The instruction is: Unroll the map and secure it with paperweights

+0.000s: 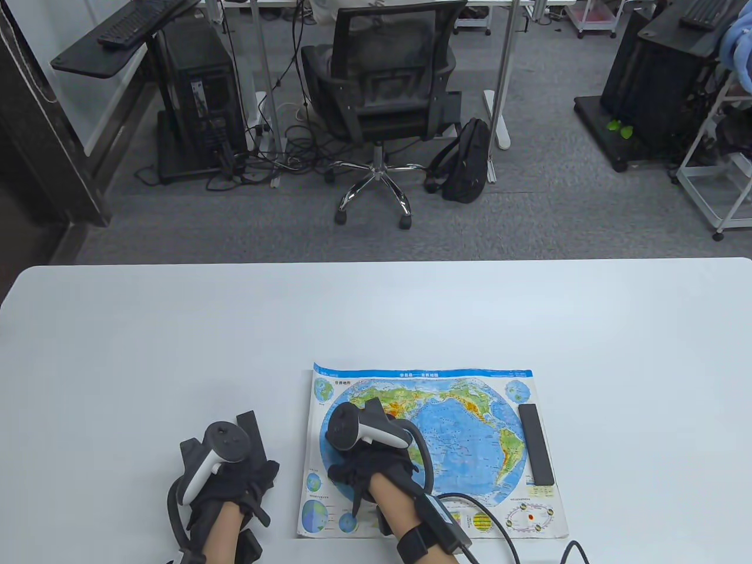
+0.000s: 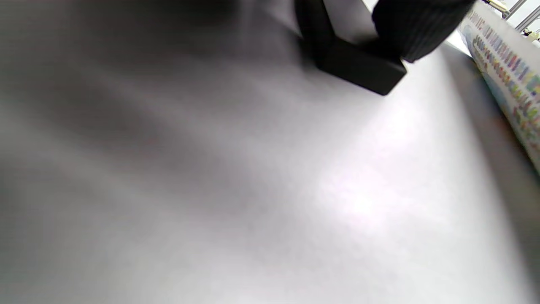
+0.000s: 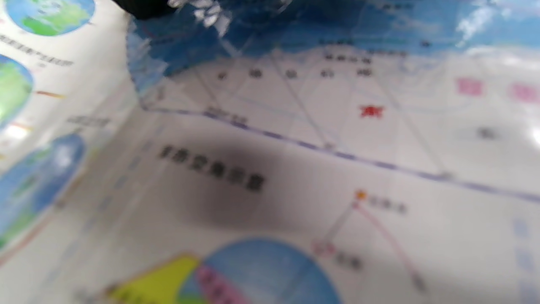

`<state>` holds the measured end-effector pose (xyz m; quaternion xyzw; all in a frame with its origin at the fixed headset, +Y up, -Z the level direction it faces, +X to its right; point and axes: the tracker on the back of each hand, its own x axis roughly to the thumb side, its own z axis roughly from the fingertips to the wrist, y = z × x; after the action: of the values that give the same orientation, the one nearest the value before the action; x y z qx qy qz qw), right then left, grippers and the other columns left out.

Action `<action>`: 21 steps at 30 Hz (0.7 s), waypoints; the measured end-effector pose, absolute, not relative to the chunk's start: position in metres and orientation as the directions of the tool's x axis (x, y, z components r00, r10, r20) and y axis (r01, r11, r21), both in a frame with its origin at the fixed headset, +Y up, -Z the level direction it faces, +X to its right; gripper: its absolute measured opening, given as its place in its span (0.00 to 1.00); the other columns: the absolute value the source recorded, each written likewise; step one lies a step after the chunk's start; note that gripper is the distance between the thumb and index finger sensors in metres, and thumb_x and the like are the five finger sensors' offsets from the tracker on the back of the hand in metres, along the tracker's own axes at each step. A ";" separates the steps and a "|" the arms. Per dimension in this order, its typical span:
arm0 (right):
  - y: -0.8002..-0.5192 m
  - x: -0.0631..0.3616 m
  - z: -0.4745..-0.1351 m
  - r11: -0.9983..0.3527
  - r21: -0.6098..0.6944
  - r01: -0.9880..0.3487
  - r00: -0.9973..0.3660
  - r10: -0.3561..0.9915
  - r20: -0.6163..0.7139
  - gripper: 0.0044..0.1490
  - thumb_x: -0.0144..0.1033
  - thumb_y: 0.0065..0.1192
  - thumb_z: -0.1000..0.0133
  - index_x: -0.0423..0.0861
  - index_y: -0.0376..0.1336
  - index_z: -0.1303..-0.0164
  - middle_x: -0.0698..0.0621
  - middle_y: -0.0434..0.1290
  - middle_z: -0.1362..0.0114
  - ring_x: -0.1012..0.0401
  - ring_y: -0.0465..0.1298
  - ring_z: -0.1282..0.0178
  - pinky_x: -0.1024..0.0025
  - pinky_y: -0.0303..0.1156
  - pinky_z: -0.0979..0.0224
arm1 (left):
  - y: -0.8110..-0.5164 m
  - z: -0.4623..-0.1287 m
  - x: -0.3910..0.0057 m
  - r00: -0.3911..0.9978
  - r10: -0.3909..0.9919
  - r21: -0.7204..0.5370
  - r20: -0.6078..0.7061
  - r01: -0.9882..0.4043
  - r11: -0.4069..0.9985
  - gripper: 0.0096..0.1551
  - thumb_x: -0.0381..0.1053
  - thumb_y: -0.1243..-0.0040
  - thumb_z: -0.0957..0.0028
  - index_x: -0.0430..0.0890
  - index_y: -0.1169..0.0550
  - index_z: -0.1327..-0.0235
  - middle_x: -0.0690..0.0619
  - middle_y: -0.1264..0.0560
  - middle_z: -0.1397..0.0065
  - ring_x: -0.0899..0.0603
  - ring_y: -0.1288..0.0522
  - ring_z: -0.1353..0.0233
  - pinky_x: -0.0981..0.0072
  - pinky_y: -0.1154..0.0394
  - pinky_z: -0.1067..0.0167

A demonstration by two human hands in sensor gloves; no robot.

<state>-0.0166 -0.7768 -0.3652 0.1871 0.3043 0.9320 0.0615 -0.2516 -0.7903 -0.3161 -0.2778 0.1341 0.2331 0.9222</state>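
Note:
The world map lies unrolled and flat on the white table. A black bar paperweight lies along the map's right edge. My right hand presses down on the map's left part; the right wrist view shows the map close up and a dark fingertip. My left hand is on the table just left of the map, over a second black bar paperweight whose ends stick out beyond the hand. In the left wrist view a gloved finger touches that bar, with the map's edge beside it.
Beyond the table's far edge stand an office chair, a black backpack and computer towers on the floor. A cable runs from my right wrist across the map's bottom edge.

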 end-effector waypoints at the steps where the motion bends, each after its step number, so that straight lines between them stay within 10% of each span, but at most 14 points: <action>1: -0.777 -0.017 -0.365 -0.807 0.590 -0.002 -0.922 0.229 0.311 0.39 0.48 0.52 0.38 0.54 0.38 0.24 0.30 0.28 0.23 0.23 0.33 0.34 0.18 0.40 0.43 | -0.788 -0.316 -0.250 0.864 0.346 -0.443 -0.366 -0.489 0.751 0.52 0.68 0.55 0.42 0.46 0.66 0.26 0.31 0.72 0.25 0.23 0.71 0.28 0.27 0.62 0.37; 21: -0.777 -0.016 -0.365 -0.806 0.591 -0.002 -0.922 0.231 0.311 0.39 0.48 0.52 0.38 0.54 0.38 0.24 0.31 0.27 0.23 0.23 0.32 0.34 0.18 0.39 0.43 | -0.771 -0.320 -0.237 0.943 0.141 -0.324 -0.302 -0.241 0.915 0.38 0.45 0.41 0.47 0.52 0.43 0.25 0.42 0.44 0.21 0.35 0.41 0.28 0.46 0.32 0.39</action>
<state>-0.0164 -0.7775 -0.3649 0.1871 0.3048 0.9318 0.0626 -0.2375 -0.7708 -0.3201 -0.1812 0.1375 0.0987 0.9688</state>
